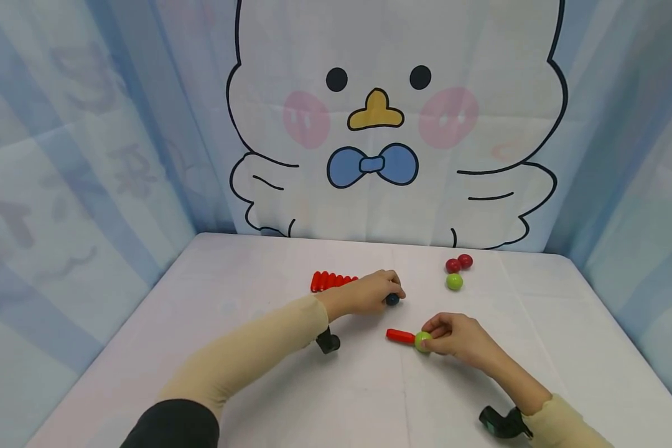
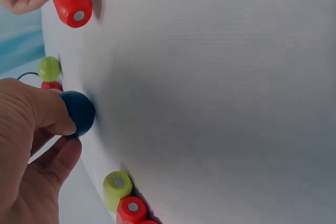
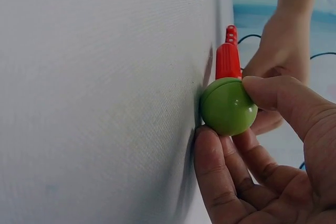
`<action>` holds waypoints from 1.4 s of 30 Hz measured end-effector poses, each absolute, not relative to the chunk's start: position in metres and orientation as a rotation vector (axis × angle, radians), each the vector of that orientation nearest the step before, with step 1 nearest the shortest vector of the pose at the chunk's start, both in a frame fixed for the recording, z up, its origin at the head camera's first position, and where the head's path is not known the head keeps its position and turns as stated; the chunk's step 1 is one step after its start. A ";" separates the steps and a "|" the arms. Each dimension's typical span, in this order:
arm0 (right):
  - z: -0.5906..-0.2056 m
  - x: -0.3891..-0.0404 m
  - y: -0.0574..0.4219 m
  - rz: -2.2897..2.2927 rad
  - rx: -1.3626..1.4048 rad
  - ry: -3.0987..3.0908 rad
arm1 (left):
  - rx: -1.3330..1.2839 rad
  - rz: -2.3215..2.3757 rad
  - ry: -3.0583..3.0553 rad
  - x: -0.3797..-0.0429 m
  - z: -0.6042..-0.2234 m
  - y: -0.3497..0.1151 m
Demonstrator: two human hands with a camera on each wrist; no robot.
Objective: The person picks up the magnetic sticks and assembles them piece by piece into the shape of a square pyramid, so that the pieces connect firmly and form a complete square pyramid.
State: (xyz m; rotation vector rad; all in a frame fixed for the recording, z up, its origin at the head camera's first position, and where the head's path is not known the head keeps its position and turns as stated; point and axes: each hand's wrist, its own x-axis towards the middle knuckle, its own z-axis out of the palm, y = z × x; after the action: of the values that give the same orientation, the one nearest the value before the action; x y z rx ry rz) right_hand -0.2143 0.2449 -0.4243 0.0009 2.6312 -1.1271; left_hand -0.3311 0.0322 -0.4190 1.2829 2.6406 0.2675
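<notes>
My left hand [image 1: 369, 292] pinches a dark blue ball [image 2: 80, 114] between thumb and fingers, close over the white table. To its right and nearer me, my right hand [image 1: 460, 341] grips a green ball [image 3: 228, 107] with thumb and fingertips. A red rod [image 1: 400, 336] lines up with that green ball on its left side, end against it. The rod's free end points left and shows a round grey metal spot in the left wrist view. Partly behind my left forearm lies a row of red rods [image 1: 327, 281].
Two red balls [image 1: 453, 266] and a second green ball [image 1: 454, 282] sit together at the back right. In the left wrist view a green rod [image 2: 116, 191] lies beside the red rods. A printed curtain [image 1: 369, 205] hangs behind the table.
</notes>
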 end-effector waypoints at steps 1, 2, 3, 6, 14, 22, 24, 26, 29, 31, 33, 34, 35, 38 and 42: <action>-0.424 -0.214 0.245 -1.126 0.002 2.634 | 1.285 0.268 2.633 -0.329 -0.418 0.030; -0.424 -0.214 0.245 -1.124 0.003 2.636 | 1.286 0.268 2.625 -0.328 -0.418 0.028; -0.424 -0.214 0.245 -1.121 0.002 2.639 | 1.288 0.267 2.616 -0.326 -0.417 0.025; -0.424 -0.214 0.245 -1.116 0.003 2.644 | 1.295 0.259 2.595 -0.322 -0.417 0.019; -0.426 -0.214 0.246 -1.116 0.013 2.643 | 1.267 0.242 2.598 -0.315 -0.419 0.004; -0.425 -0.213 0.244 -1.122 0.005 2.647 | 1.267 0.223 2.594 -0.310 -0.414 -0.006; -0.424 -0.213 0.244 -1.121 -0.002 2.650 | 1.274 0.233 2.586 -0.308 -0.413 -0.008; -0.423 -0.212 0.243 -1.116 -0.003 2.654 | 1.278 0.237 2.580 -0.307 -0.411 -0.011; -0.423 -0.212 0.243 -1.113 0.005 2.653 | 1.266 0.248 2.574 -0.304 -0.411 -0.013; -0.423 -0.212 0.243 -1.110 0.005 2.656 | 1.260 0.246 2.572 -0.303 -0.412 -0.014; -0.423 -0.212 0.243 -1.109 0.007 2.658 | 1.260 0.251 2.570 -0.303 -0.413 -0.014; -0.424 -0.212 0.243 -1.110 0.007 2.659 | 1.262 0.253 2.567 -0.302 -0.413 -0.014; -0.424 -0.212 0.243 -1.110 0.005 2.659 | 1.264 0.257 2.566 -0.302 -0.413 -0.014; -0.424 -0.212 0.244 -1.110 0.000 2.661 | 1.272 0.266 2.564 -0.301 -0.413 -0.015; -0.424 -0.212 0.244 -1.113 -0.003 2.658 | 1.267 0.273 2.558 -0.301 -0.416 -0.014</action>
State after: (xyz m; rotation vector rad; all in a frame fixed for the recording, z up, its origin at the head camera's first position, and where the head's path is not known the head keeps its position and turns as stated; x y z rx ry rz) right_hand -0.2118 0.2438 -0.4236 -0.0034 2.6584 -1.1127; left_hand -0.3007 -0.0145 -0.4156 1.2665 2.5577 0.2726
